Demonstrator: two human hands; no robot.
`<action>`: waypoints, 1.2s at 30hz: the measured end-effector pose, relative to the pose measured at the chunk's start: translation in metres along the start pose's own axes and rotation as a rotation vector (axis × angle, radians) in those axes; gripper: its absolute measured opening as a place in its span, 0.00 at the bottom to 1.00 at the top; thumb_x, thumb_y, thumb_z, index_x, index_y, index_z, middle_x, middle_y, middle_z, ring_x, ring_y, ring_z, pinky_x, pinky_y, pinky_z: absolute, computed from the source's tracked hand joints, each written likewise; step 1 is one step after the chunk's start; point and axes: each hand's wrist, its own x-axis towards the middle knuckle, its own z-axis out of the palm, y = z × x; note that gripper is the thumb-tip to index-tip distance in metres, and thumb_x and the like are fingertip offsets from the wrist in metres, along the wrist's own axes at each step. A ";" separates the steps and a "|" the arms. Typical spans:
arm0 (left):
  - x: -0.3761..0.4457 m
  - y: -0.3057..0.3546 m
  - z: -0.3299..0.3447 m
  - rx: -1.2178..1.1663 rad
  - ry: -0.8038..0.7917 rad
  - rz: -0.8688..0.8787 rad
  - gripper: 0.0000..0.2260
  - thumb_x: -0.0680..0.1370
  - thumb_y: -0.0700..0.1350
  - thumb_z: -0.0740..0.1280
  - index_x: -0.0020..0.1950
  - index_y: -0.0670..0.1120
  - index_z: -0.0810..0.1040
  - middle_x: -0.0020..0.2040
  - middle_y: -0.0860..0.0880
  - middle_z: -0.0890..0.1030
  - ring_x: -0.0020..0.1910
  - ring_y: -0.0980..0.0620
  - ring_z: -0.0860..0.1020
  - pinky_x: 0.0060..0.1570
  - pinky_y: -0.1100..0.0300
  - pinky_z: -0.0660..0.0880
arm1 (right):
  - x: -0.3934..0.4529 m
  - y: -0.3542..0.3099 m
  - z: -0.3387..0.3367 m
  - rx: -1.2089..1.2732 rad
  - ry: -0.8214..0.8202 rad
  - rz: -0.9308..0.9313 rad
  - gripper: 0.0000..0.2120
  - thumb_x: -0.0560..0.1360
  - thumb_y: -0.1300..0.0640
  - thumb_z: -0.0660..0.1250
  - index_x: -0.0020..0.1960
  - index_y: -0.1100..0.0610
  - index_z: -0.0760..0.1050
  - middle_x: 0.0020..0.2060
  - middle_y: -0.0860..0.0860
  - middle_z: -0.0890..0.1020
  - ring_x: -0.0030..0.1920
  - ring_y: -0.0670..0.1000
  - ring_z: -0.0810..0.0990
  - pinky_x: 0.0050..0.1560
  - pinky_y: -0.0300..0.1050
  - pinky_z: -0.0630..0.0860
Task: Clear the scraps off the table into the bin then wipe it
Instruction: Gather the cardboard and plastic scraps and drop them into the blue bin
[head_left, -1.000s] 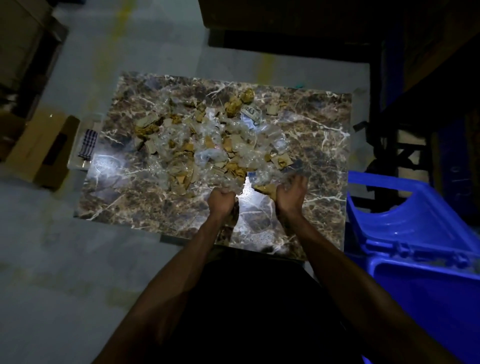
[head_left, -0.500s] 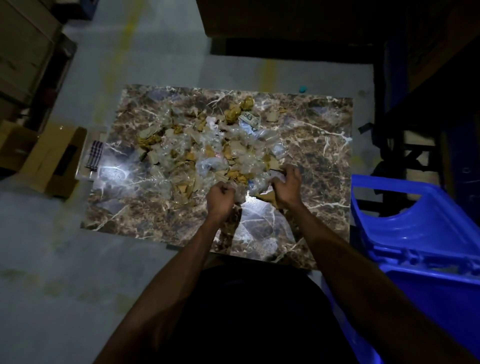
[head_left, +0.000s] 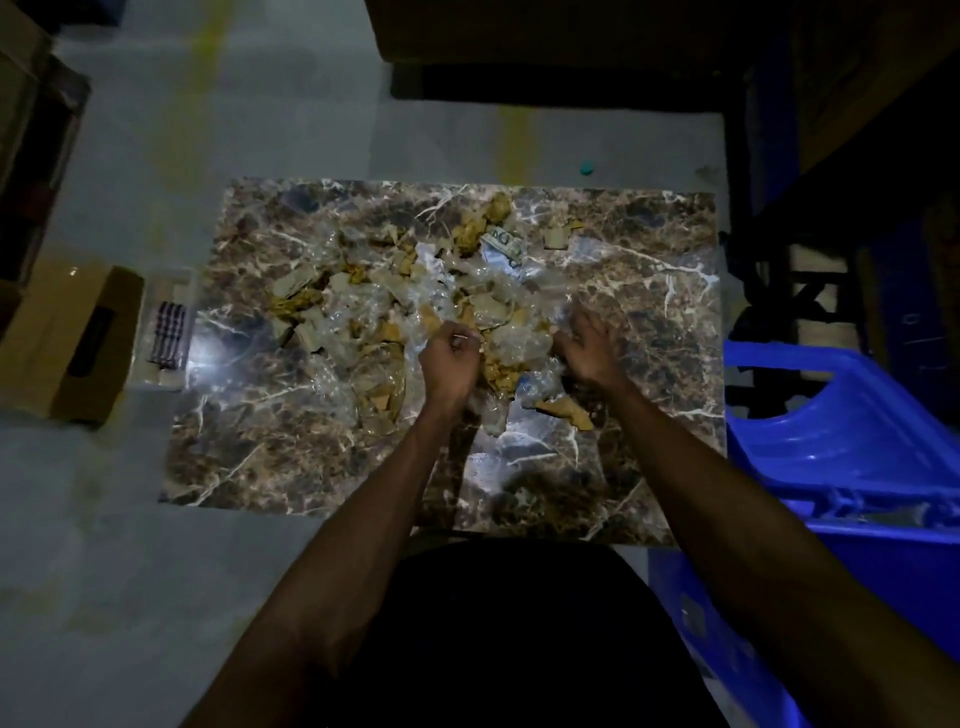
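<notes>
Plastic scraps (head_left: 415, 312): left hand (head_left: 451, 358) fisted, right hand (head_left: 589, 348) splayed.

Floor (head_left: 104, 545): pale grey concrete with faded yellow streaks.
Cardboard box (head_left: 67, 338): brown, on the floor at left, a dark handle slot in its side.
Checked cloth (head_left: 169, 338): folded, just right of the box.
Teal cap (head_left: 587, 167): small, alone on the far floor.

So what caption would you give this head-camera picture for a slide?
Left hand and right hand gather clear plastic and brown cardboard scraps on a marble-patterned table beside a blue plastic bin.
</notes>
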 end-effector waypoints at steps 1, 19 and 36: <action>0.009 0.002 -0.002 -0.001 -0.007 0.010 0.05 0.80 0.40 0.67 0.47 0.49 0.80 0.40 0.51 0.82 0.38 0.52 0.78 0.41 0.61 0.73 | -0.003 -0.003 0.001 0.044 0.037 -0.004 0.33 0.81 0.35 0.57 0.80 0.50 0.65 0.80 0.53 0.64 0.80 0.60 0.59 0.78 0.60 0.57; 0.137 0.008 -0.029 0.455 -0.151 0.409 0.22 0.78 0.50 0.66 0.71 0.45 0.75 0.65 0.41 0.77 0.67 0.40 0.71 0.65 0.46 0.71 | 0.047 -0.083 0.024 -0.059 0.260 -0.122 0.26 0.82 0.37 0.54 0.69 0.51 0.77 0.68 0.55 0.75 0.70 0.58 0.71 0.72 0.61 0.66; 0.197 0.013 -0.048 0.464 -0.173 0.395 0.24 0.78 0.51 0.62 0.71 0.41 0.75 0.64 0.38 0.78 0.66 0.37 0.73 0.65 0.45 0.71 | 0.161 -0.165 0.062 -0.336 -0.064 -0.424 0.31 0.82 0.41 0.53 0.71 0.64 0.74 0.69 0.65 0.75 0.71 0.64 0.72 0.73 0.59 0.66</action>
